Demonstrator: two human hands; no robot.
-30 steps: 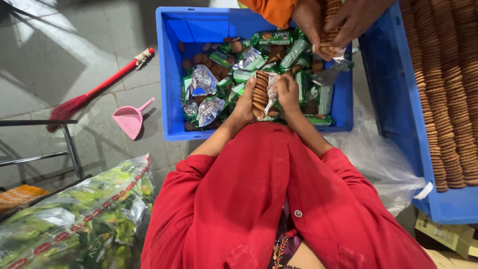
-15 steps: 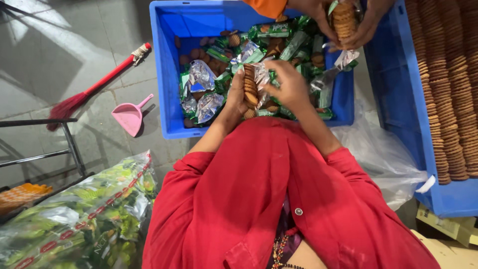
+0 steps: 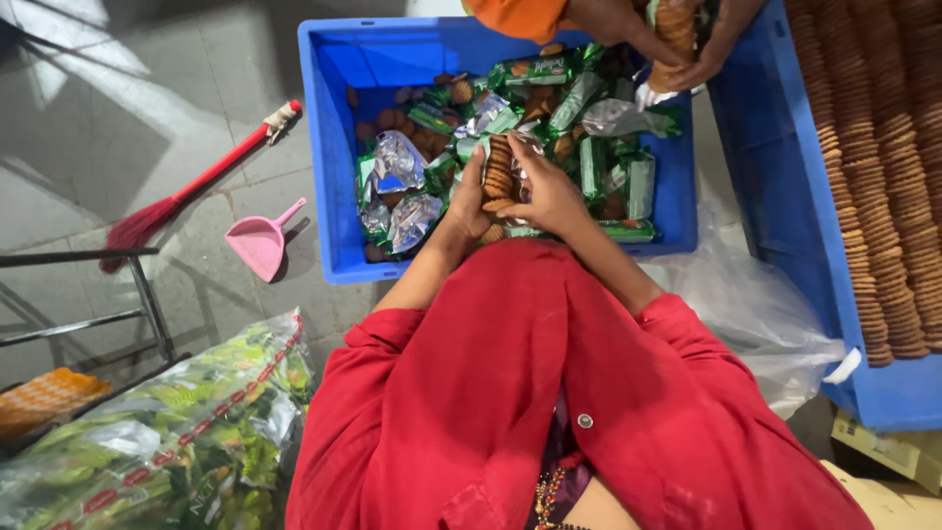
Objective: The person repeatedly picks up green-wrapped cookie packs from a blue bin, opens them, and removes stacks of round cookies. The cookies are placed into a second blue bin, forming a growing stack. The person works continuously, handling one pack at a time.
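Biscuit stack [image 3: 498, 177] upright, long axis away, clasped between left hand [image 3: 469, 201] and right hand [image 3: 549, 191].

The tiled floor [image 3: 147, 88] (grey) carries a blue crate [image 3: 334, 147], broom [image 3: 186, 191] and pink dustpan [image 3: 260, 243].

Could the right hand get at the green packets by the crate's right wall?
Probably yes: the right hand sits just left of those green packets, nothing between, but it is holding the biscuit stack.
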